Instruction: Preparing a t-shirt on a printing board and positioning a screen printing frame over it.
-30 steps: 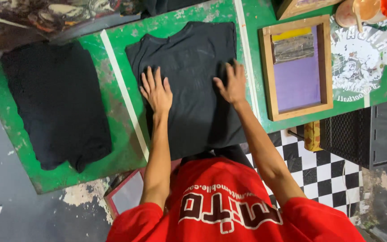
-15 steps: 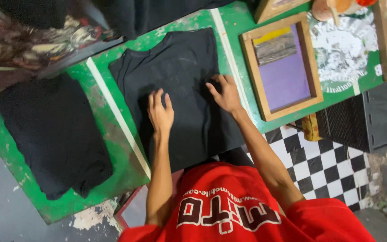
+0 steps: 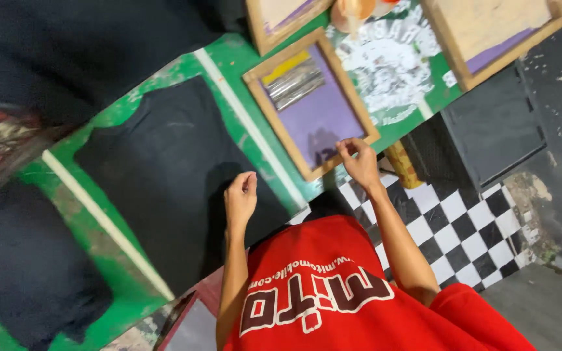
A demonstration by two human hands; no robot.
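A black t-shirt [image 3: 164, 175] lies flat on the green table [image 3: 229, 58]. My left hand [image 3: 240, 196] hovers just over the shirt's near right edge with its fingers loosely curled, and it holds nothing. To the right of the shirt lies a wooden screen frame with purple mesh [image 3: 323, 117]. My right hand [image 3: 359, 162] is at that frame's near corner with its fingers spread. I cannot tell whether it touches the wood. My red shirt fills the bottom of the view.
A second black shirt [image 3: 21, 260] lies at the left, beyond a white strip [image 3: 105, 221]. Dark cloth [image 3: 66, 45] is piled at the top left. Two more wooden frames [image 3: 495, 32] [image 3: 281, 19] flank a white ink-smeared patch [image 3: 391, 62]. A checkered floor [image 3: 463, 227] is below the table.
Both hands have lifted off the black shirt they were pressing flat. My right hand has moved right to the purple screen frame, and the view has swung right.
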